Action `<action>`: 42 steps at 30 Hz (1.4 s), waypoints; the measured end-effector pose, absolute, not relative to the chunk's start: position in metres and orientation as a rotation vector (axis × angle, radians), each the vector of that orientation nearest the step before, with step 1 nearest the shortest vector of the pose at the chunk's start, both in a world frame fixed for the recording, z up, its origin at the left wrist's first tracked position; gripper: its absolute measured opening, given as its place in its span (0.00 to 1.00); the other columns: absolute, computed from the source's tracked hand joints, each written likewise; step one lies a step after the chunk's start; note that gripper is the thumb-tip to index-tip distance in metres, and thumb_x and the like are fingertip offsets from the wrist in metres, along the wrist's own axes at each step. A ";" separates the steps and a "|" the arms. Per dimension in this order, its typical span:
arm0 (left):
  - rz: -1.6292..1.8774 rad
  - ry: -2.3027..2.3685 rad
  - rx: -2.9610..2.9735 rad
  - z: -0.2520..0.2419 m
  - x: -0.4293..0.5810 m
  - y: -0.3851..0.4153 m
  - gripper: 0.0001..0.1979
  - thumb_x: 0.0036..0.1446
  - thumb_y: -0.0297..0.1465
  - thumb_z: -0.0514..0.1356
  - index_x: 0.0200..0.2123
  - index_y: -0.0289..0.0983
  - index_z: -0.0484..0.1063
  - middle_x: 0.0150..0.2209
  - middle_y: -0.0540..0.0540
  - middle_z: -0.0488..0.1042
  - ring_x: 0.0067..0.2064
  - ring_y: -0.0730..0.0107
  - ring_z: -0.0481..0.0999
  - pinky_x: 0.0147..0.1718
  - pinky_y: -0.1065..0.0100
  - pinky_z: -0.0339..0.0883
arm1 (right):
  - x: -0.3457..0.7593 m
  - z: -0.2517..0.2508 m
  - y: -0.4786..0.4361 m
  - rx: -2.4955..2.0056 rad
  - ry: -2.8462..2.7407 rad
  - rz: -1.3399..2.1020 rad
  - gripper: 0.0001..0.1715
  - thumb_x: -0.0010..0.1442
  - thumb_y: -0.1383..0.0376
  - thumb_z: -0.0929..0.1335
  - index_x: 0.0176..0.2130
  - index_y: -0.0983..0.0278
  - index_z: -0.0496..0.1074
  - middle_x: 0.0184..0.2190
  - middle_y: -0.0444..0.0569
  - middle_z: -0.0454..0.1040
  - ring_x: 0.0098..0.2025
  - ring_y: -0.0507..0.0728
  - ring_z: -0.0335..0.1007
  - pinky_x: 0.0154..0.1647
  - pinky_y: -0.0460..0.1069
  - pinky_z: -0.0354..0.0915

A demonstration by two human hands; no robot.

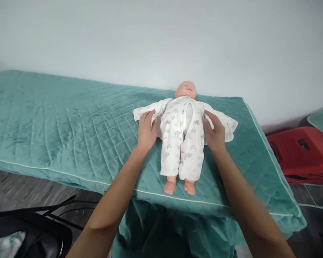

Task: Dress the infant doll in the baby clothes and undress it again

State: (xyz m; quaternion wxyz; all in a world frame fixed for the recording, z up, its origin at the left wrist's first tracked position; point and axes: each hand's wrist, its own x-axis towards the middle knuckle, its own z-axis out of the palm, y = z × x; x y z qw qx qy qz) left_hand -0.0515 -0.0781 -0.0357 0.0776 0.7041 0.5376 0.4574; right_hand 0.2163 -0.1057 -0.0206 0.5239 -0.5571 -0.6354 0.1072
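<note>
A baby doll [186,88] lies on its back, head toward the wall and bare feet toward me. It wears white printed trousers [170,147], and a white printed top [165,104] has its sleeves spread out to both sides. My left hand [147,130] rests over the top's cloth beside the doll's waist, fingers stretched and thumb apart. On the opposite side, my right hand [214,132] lies over the cloth near the doll's hip, its fingers loosely spread. Neither hand visibly grips anything, though some fingertips are partly hidden.
A green quilted cover [78,129] with pale piping lies over the bed beneath the doll. Behind it rises a white wall [140,43]. At right sits a red plastic object [303,152]. A black bag or chair-like thing [43,229] stands at lower left.
</note>
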 end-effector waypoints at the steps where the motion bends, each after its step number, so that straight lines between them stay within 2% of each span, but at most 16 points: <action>1: 1.379 1.552 2.075 -0.033 -0.051 -0.099 0.16 0.68 0.31 0.51 0.55 0.38 0.69 0.55 0.39 0.72 0.59 0.60 0.70 0.60 0.55 0.66 | 0.209 -0.014 -0.123 -1.300 -1.587 0.261 0.22 0.69 0.57 0.64 0.59 0.59 0.72 0.59 0.54 0.75 0.63 0.61 0.68 0.67 0.63 0.62; 4: 1.294 1.399 2.037 -0.032 -0.050 -0.165 0.09 0.68 0.32 0.54 0.46 0.40 0.72 0.46 0.44 0.74 0.49 0.65 0.75 0.49 0.60 0.72 | 0.188 0.001 -0.177 -1.233 -1.883 0.273 0.20 0.67 0.61 0.66 0.58 0.55 0.70 0.65 0.53 0.67 0.70 0.63 0.58 0.69 0.66 0.58; 8: 1.152 1.297 2.023 -0.043 -0.050 -0.231 0.08 0.64 0.26 0.56 0.46 0.40 0.69 0.45 0.45 0.73 0.48 0.66 0.75 0.47 0.62 0.72 | 0.167 0.007 -0.232 -1.348 -2.240 0.264 0.14 0.64 0.62 0.68 0.50 0.59 0.73 0.68 0.54 0.63 0.73 0.68 0.50 0.69 0.69 0.57; 11: 1.097 1.272 2.090 -0.053 -0.050 -0.251 0.12 0.61 0.23 0.57 0.48 0.40 0.68 0.46 0.44 0.73 0.50 0.64 0.74 0.50 0.59 0.71 | 0.153 0.011 -0.253 -1.479 -2.379 0.130 0.10 0.65 0.64 0.68 0.46 0.62 0.74 0.69 0.57 0.61 0.74 0.72 0.49 0.69 0.74 0.51; 13: 1.087 1.296 2.124 -0.056 -0.049 -0.254 0.11 0.62 0.24 0.57 0.47 0.40 0.68 0.46 0.44 0.73 0.50 0.63 0.73 0.51 0.58 0.70 | 0.143 0.014 -0.258 -1.529 -2.417 0.025 0.11 0.65 0.67 0.67 0.47 0.64 0.75 0.68 0.61 0.63 0.73 0.73 0.51 0.69 0.76 0.48; 18: 1.150 1.339 1.998 -0.054 -0.044 -0.250 0.07 0.64 0.24 0.53 0.43 0.40 0.68 0.41 0.47 0.74 0.44 0.67 0.74 0.46 0.62 0.71 | 0.122 0.014 -0.260 -1.607 -2.441 -0.118 0.14 0.63 0.72 0.65 0.46 0.71 0.78 0.62 0.69 0.69 0.69 0.77 0.58 0.69 0.76 0.50; 25: 1.132 1.275 1.784 -0.042 -0.043 -0.262 0.05 0.66 0.30 0.54 0.38 0.40 0.69 0.36 0.50 0.73 0.38 0.70 0.74 0.41 0.66 0.70 | 0.128 0.004 -0.265 -1.526 -2.335 -0.120 0.15 0.67 0.70 0.62 0.43 0.65 0.78 0.59 0.60 0.75 0.67 0.73 0.62 0.68 0.75 0.52; 31: 1.211 1.284 1.758 -0.042 -0.053 -0.271 0.03 0.65 0.30 0.56 0.38 0.41 0.70 0.36 0.49 0.74 0.38 0.68 0.76 0.40 0.65 0.71 | 0.135 0.027 -0.280 -1.384 -2.379 -0.072 0.09 0.67 0.66 0.64 0.37 0.62 0.75 0.67 0.56 0.66 0.72 0.71 0.52 0.71 0.74 0.48; 33: 1.212 1.333 1.798 -0.043 -0.056 -0.272 0.03 0.63 0.28 0.57 0.38 0.41 0.69 0.36 0.49 0.74 0.39 0.68 0.76 0.41 0.64 0.71 | 0.139 0.029 -0.283 -1.332 -2.380 -0.051 0.09 0.67 0.66 0.64 0.37 0.61 0.73 0.67 0.54 0.66 0.72 0.69 0.52 0.71 0.73 0.47; 36: 1.256 1.348 1.897 -0.040 -0.058 -0.272 0.06 0.62 0.26 0.56 0.42 0.40 0.69 0.41 0.47 0.74 0.44 0.66 0.76 0.45 0.62 0.72 | 0.153 0.021 -0.282 -1.340 -2.265 0.019 0.09 0.67 0.70 0.63 0.42 0.60 0.72 0.65 0.55 0.67 0.69 0.67 0.59 0.69 0.71 0.55; 39: 1.314 1.307 2.056 -0.028 -0.053 -0.270 0.10 0.63 0.25 0.56 0.47 0.41 0.68 0.45 0.45 0.74 0.47 0.65 0.75 0.47 0.60 0.71 | 0.172 0.004 -0.281 -1.435 -2.038 0.124 0.16 0.64 0.72 0.63 0.50 0.59 0.68 0.61 0.59 0.68 0.63 0.66 0.66 0.60 0.67 0.67; 42: 1.202 1.215 2.301 -0.013 -0.038 -0.264 0.09 0.64 0.27 0.57 0.47 0.41 0.69 0.45 0.44 0.75 0.48 0.62 0.74 0.48 0.58 0.70 | 0.184 -0.016 -0.284 -1.501 -1.914 0.225 0.20 0.61 0.72 0.65 0.53 0.58 0.65 0.55 0.58 0.69 0.58 0.66 0.69 0.56 0.66 0.71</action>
